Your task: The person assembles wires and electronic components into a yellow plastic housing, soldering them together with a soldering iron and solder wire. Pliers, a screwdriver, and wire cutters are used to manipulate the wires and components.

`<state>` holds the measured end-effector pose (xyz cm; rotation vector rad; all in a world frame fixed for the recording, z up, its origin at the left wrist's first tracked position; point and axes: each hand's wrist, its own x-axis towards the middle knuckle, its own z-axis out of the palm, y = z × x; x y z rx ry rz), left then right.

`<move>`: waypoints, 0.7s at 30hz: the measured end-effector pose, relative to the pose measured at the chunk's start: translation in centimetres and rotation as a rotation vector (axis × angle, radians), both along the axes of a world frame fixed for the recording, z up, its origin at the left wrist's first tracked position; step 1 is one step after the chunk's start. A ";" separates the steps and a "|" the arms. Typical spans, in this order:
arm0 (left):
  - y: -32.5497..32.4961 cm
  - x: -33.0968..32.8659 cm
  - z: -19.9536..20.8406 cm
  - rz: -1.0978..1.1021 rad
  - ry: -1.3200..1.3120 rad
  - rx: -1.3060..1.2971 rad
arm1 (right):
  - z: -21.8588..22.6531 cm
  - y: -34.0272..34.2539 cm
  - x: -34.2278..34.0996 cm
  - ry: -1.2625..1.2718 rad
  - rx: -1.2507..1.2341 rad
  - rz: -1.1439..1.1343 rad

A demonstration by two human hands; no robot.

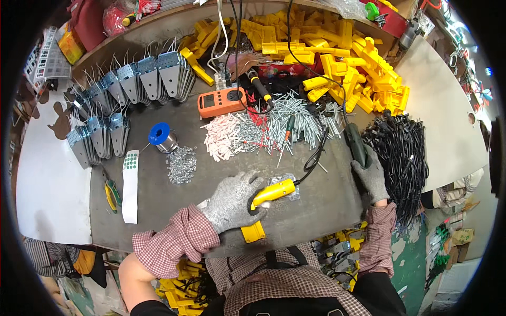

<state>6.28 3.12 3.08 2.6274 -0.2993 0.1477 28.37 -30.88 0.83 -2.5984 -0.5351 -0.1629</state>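
Observation:
My left hand [232,203], in a grey knit glove, is closed around a yellow plastic handle [274,194] over the near middle of the bench. A black cord runs from the handle's far end. Just below the glove a flat yellow plastic piece [253,231] shows; whether it joins the handle is hidden by my fingers. At the bench's right side my gloved right hand [372,178] grips a dark green corded hand tool [356,146], shaped like an electric screwdriver. A small clear bag [291,195] lies under and beside the yellow handle.
Screws [300,118] and pale pink sleeves [220,138] lie piled behind my left hand. An orange meter [221,102], a solder spool [164,138], clear small parts [182,165] and pliers [112,196] sit further left. Yellow housings [337,68] fill the back; black cables [399,163] hang right.

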 end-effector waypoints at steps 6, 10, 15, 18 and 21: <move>-2.3 1.0 0.1 -0.019 0.145 0.051 | 5.1 7.8 -5.1 0.558 1.363 0.229; -3.0 2.2 0.4 0.078 0.231 0.020 | 8.1 15.3 -7.3 0.813 1.764 0.801; -3.3 2.4 -0.5 0.125 0.239 0.025 | 5.6 17.3 -8.4 0.693 1.402 0.889; -3.5 2.7 -0.3 0.148 0.293 -0.023 | 4.3 17.1 -7.3 0.796 1.408 1.063; -3.1 2.0 -0.6 0.139 0.164 -0.173 | 3.8 17.5 -5.9 1.057 1.228 1.523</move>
